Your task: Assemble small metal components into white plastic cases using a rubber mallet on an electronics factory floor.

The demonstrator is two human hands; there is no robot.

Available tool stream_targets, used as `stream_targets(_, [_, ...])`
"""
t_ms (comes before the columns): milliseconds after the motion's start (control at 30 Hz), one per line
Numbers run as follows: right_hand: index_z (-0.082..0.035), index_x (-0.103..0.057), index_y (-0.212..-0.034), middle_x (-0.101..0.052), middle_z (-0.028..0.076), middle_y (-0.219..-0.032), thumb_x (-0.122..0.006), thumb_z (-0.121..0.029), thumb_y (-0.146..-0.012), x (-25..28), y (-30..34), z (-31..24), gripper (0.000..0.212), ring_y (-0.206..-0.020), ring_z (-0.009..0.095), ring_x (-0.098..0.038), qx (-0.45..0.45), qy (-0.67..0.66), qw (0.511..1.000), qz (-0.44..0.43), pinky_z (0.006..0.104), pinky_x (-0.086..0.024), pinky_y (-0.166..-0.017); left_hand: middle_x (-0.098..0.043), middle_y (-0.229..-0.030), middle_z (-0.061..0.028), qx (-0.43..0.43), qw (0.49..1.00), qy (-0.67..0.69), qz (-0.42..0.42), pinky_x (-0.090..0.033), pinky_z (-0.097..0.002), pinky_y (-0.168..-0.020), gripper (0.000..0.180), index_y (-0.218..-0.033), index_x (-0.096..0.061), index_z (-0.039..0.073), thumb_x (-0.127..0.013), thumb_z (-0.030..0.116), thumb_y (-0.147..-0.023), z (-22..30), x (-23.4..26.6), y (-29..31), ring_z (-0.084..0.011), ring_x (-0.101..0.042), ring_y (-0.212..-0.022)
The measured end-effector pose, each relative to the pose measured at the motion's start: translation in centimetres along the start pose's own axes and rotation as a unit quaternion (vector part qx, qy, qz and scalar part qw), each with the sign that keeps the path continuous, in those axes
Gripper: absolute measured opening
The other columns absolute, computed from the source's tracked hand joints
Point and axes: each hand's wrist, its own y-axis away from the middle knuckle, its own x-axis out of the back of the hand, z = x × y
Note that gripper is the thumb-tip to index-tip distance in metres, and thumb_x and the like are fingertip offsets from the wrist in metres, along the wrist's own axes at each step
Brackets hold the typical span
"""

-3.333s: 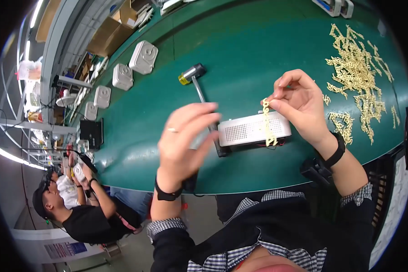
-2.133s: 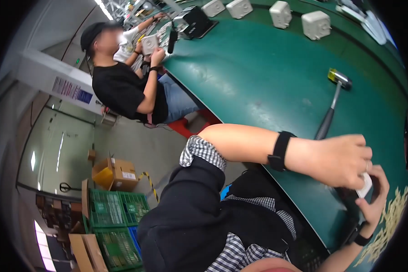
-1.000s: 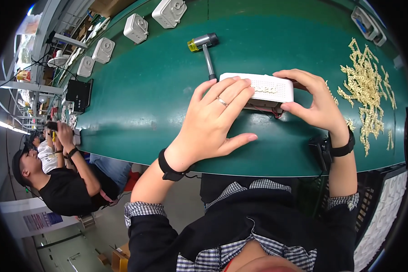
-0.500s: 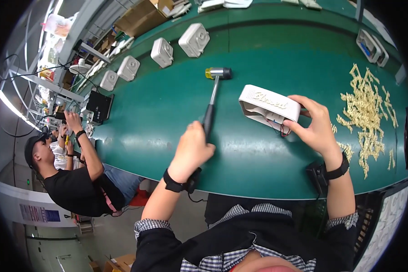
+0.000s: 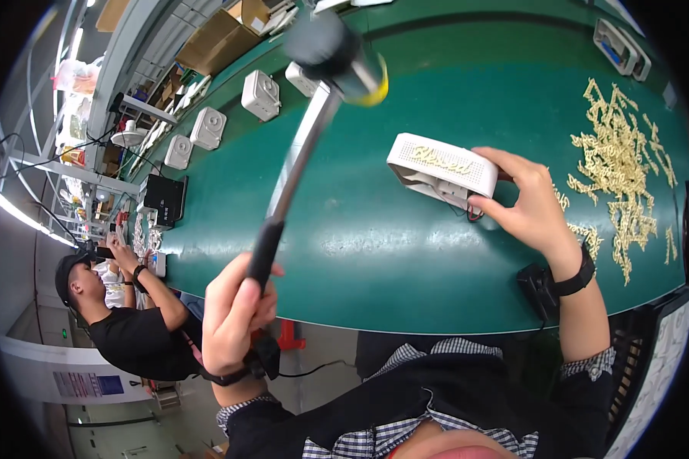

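My left hand (image 5: 233,317) is closed round the black grip of a mallet (image 5: 337,57), raised over the table's left side. The mallet's head has a dark face and a yellow face and is blurred. At the table's middle right, my right hand (image 5: 532,199) pinches one end of a white plastic housing (image 5: 436,167). The housing lies tilted, its perforated face up, with a cream script lettering piece on that face. Thin red and black wires come out of its open side by my right thumb. The mallet is apart from the housing.
A heap of cream lettering pieces (image 5: 620,176) covers the table's right. White boxy units (image 5: 260,96) line the far left edge, near a black box (image 5: 164,200). Two open white frames (image 5: 620,47) lie far right. A co-worker (image 5: 138,329) sits at the left.
The mallet, lying on the table under my left hand earlier, is now lifted high, my left hand having moved left and down in the picture. The housing has shifted slightly left with my right hand.
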Motion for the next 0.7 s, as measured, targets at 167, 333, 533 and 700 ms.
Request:
stream_targets(167, [0.002,-0.060,-0.119,-0.066,0.019,-0.110,-0.078,-0.008,-0.070,0.2,-0.6,-0.2,0.053,-0.099,0.029,-0.067,0.021,0.000,1.000,0.004,0.0355,-0.055,-0.085,-0.039,-0.060,0.0045,-0.049,0.995,-0.081,-0.021,-0.025,-0.0203,-0.044,0.028,-0.104,-0.052,-0.001,-0.042,0.025,-0.102,-2.9,-2.2,-0.4,-0.0032,-0.031,-0.048])
stream_targets(333, [0.002,-0.061,-0.119,-0.067,0.019,-0.109,-0.079,-0.009,-0.069,-0.1,-0.1,0.4,0.054,-0.098,0.028,-0.067,0.015,0.008,1.000,0.008,0.0348,-0.055,-0.085,-0.039,-0.059,0.0037,-0.039,0.998,-0.022,0.052,-0.028,-0.0204,-0.046,0.032,-0.101,-0.051,-0.001,-0.043,0.030,-0.102,-1.3,-0.5,0.1,-0.0044,-0.034,-0.050])
stream_targets(533, [0.002,-0.061,-0.118,-0.067,0.019,-0.109,-0.079,-0.009,-0.069,0.2,0.0,-0.5,0.054,-0.098,0.028,-0.067,0.018,0.008,1.000,0.005,0.0349,-0.055,-0.085,-0.038,-0.059,0.0043,-0.073,0.996,-0.047,0.023,-0.028,-0.0203,-0.046,0.032,-0.098,-0.050,0.000,-0.042,0.031,-0.102,-3.8,-1.4,-0.6,-0.0041,-0.034,-0.050])
stream_targets(700, [0.002,-0.061,-0.118,-0.067,0.019,-0.109,-0.079,-0.009,-0.068,0.0,0.1,-0.1,0.054,-0.098,0.027,-0.067,0.005,0.005,1.000,-0.001,0.0355,-0.055,-0.085,-0.041,-0.060,0.0030,-0.086,0.996,-0.029,-0.012,-0.030,-0.0218,-0.046,0.030,-0.095,-0.050,0.000,-0.044,0.029,-0.101,-3.1,-1.3,0.0,-0.0049,-0.038,-0.051])
